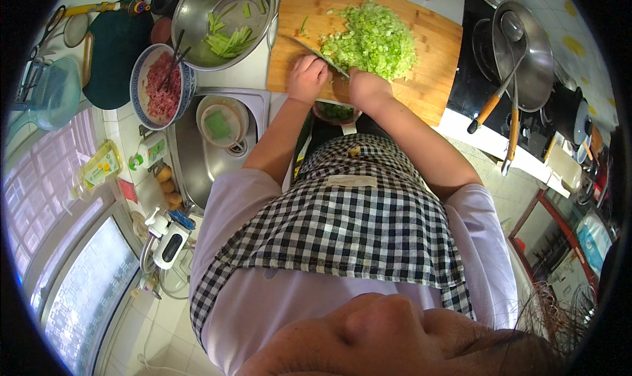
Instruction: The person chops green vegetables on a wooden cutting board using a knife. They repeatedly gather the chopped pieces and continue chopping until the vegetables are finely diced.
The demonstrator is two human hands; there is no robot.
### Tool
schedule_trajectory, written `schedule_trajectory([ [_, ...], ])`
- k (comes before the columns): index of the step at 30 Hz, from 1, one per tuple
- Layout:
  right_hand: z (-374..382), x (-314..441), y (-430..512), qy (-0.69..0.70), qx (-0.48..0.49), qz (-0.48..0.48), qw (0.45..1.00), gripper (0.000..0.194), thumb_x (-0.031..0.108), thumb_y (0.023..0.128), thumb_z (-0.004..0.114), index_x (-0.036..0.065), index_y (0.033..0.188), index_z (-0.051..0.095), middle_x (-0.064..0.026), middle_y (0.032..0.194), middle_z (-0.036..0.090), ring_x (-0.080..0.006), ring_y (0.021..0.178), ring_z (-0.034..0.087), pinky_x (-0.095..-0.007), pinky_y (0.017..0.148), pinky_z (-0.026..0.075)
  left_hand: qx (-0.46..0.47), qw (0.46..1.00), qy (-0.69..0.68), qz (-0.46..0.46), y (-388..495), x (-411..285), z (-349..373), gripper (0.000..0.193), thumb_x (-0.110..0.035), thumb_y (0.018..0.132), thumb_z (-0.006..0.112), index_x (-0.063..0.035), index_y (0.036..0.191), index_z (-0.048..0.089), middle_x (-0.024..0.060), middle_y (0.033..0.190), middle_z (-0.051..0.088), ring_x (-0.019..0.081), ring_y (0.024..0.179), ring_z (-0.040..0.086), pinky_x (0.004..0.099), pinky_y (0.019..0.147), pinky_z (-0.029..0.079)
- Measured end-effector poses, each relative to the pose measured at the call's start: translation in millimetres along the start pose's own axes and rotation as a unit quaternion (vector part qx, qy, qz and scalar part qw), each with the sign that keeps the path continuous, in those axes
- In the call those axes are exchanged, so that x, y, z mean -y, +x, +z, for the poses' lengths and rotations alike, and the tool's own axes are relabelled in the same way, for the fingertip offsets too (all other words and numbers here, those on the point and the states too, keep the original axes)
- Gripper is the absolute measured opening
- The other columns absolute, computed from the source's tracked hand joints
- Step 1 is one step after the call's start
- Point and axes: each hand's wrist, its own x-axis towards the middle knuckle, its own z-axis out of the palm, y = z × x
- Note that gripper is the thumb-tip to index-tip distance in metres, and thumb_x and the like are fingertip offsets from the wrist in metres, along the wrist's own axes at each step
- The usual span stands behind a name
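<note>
My right hand [369, 89] grips a kitchen knife [328, 62] seen nearly edge-on, its blade reaching to the upper left over a wooden cutting board [434, 55]. Just left of the blade, my left hand [308, 77] rests on the board with curled fingers; whether anything is under them is hidden. A large heap of finely chopped pale-green vegetable [380, 42] covers the board's middle, beyond the knife. One thin green piece [303, 24] lies apart near the blade's tip.
Left of the board stands a steel bowl [197, 10] with green stalk pieces. A patterned bowl [136, 99] holds minced meat and chopsticks, beside the sink [197, 163]. On the right, a wok [538, 74] with wooden-handled utensils sits on the stove. A bowl of greens [335, 112] is below the board's front edge.
</note>
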Motion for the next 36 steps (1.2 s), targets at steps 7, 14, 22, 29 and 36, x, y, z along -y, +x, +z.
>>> schedule_trajectory([
  [7, -7, -7, -10, -0.019, -0.031, -0.039, 0.999, 0.034, 0.028, 0.092, 0.049, 0.002, 0.111, 0.059, -0.0198, 0.097, 0.07, -0.0351, 0.093, 0.068, -0.0443, 0.08, 0.054, -0.078, 0.988, -0.096, -0.087, 0, 5, -2, 0.01, -0.004, 0.075, 0.07, -0.0052, 0.082, 0.064, 0.0112, 0.092, 0.063, 0.0322, 0.085, 0.061, 0.0417, 0.076, 0.051],
  [14, 0, -6, -1, -0.039, -0.017, -0.028, 0.999, 0.029, 0.021, 0.091, 0.051, 0.001, 0.112, 0.058, -0.02, 0.099, 0.07, -0.0342, 0.095, 0.068, -0.0434, 0.08, 0.054, -0.008, 0.999, -0.037, -0.032, 0, 6, -4, 0.008, -0.004, 0.079, 0.069, -0.003, 0.085, 0.065, 0.0117, 0.093, 0.064, 0.0302, 0.085, 0.062, 0.0377, 0.073, 0.051],
  [22, -5, -32, -8, 0.032, -0.057, -0.038, 0.997, 0.032, 0.031, 0.091, 0.055, 0.003, 0.106, 0.056, -0.0195, 0.088, 0.067, -0.0384, 0.085, 0.065, -0.0476, 0.078, 0.051, -0.101, 0.974, -0.036, -0.2, 10, 16, -6, 0.024, -0.008, 0.081, 0.07, -0.0048, 0.105, 0.067, 0.0148, 0.107, 0.063, 0.0333, 0.103, 0.057, 0.0421, 0.091, 0.048],
  [29, -15, -34, -16, 0.007, -0.071, -0.045, 0.996, 0.027, 0.025, 0.092, 0.052, 0.002, 0.105, 0.057, -0.0209, 0.091, 0.068, -0.0386, 0.085, 0.066, -0.0477, 0.076, 0.052, 0.059, 0.986, -0.077, -0.132, -2, -8, -14, 0.031, -0.015, 0.079, 0.074, -0.0025, 0.106, 0.066, 0.0153, 0.11, 0.063, 0.035, 0.11, 0.056, 0.0427, 0.097, 0.045],
  [36, 0, -20, -11, -0.048, -0.003, -0.055, 0.997, 0.025, 0.014, 0.09, 0.051, 0.002, 0.11, 0.058, -0.0205, 0.103, 0.069, -0.0359, 0.097, 0.067, -0.0437, 0.083, 0.053, 0.023, 0.994, -0.045, -0.1, -6, -3, -10, 0.015, -0.007, 0.076, 0.073, -0.0024, 0.089, 0.068, 0.0134, 0.097, 0.065, 0.0337, 0.091, 0.061, 0.042, 0.082, 0.051],
])
